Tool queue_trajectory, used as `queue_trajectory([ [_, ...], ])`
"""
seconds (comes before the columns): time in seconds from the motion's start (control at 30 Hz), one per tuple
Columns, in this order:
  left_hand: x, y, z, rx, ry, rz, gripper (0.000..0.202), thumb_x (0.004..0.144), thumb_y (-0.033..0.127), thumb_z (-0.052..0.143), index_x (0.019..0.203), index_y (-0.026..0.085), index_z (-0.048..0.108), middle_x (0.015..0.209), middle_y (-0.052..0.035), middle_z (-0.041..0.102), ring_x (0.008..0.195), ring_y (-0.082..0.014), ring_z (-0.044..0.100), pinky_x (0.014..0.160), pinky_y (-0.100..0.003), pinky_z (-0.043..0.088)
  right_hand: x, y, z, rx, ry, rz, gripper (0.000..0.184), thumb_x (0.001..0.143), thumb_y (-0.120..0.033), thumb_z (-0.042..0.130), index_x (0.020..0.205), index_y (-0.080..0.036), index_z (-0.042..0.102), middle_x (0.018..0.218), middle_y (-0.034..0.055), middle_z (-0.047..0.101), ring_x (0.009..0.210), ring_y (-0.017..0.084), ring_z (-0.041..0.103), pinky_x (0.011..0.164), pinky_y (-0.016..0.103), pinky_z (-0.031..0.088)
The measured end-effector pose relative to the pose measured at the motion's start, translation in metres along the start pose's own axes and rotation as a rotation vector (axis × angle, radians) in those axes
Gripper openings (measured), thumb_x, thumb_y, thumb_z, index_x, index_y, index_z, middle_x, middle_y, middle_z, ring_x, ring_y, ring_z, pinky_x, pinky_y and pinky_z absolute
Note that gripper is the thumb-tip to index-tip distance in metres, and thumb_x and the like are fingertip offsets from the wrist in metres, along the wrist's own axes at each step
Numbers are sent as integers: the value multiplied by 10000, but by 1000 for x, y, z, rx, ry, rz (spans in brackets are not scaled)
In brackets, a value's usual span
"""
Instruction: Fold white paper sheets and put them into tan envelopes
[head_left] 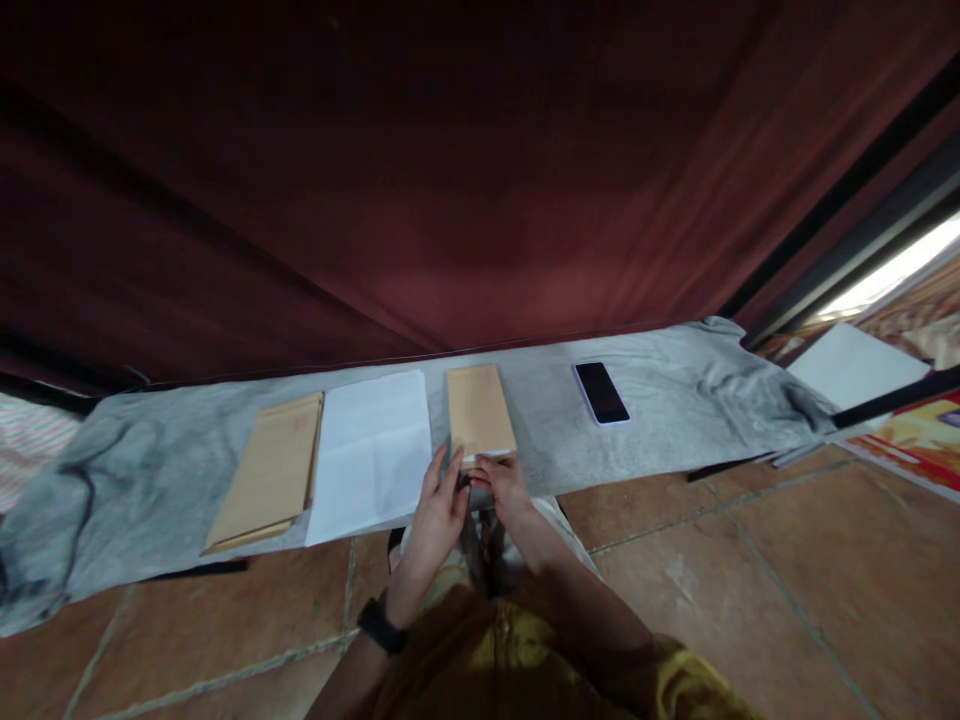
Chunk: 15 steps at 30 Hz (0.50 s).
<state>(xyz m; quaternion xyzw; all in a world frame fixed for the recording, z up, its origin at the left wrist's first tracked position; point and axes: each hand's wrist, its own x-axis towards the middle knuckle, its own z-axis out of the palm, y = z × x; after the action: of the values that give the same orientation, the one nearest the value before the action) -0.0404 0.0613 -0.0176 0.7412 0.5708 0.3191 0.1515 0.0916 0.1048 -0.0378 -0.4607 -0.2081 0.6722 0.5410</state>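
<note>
Both hands met at the near end of a small tan paper envelope (481, 410) that lay flat on a grey cloth (660, 420) spread along the tiled floor (750, 580). The left hand (437, 505), fingers loosely extended, rested by the envelope's near left corner; the right hand (504, 480) curled its fingertips onto the near edge, where a white sheet edge showed. Whether either pinched it could not be told. A white paper sheet (371, 450) lay just left, then a stack of larger brown envelopes (270, 470). A black smartphone (601, 392) lay to the right.
</note>
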Motion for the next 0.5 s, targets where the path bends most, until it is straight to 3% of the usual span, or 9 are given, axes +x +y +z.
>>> queue_trajectory([
  [0.17,5,-16,16,-79,57,-107,501,958,232,518,1458,193,512,1478,-151,533,1384,-281,527,1155,-498,466,-7,-8,-1,-20,-48,98,276,659,-367,823,844,-211,691,814,42,765,760,218,730,730,365,621],
  [0.33,12,-23,26,-110,123,-144,421,968,262,517,1375,177,585,1409,-158,591,1299,-273,595,1123,-482,498,-24,-15,-31,-153,-152,140,334,717,-424,788,925,-188,678,873,65,772,739,197,723,727,342,594],
  [0.4,16,-23,29,-110,143,-165,399,955,253,544,1342,177,607,1385,-156,607,1256,-272,623,1104,-481,515,-28,-16,-46,-312,-148,64,313,800,-460,703,956,-190,672,857,56,755,682,184,695,676,334,583],
  [0.5,20,-22,31,-59,133,-194,426,917,211,595,1342,178,597,1412,-154,587,1278,-282,608,1102,-472,519,-27,-20,-62,-665,-55,-259,229,897,-400,581,976,-206,673,878,55,729,721,196,673,722,365,578],
])
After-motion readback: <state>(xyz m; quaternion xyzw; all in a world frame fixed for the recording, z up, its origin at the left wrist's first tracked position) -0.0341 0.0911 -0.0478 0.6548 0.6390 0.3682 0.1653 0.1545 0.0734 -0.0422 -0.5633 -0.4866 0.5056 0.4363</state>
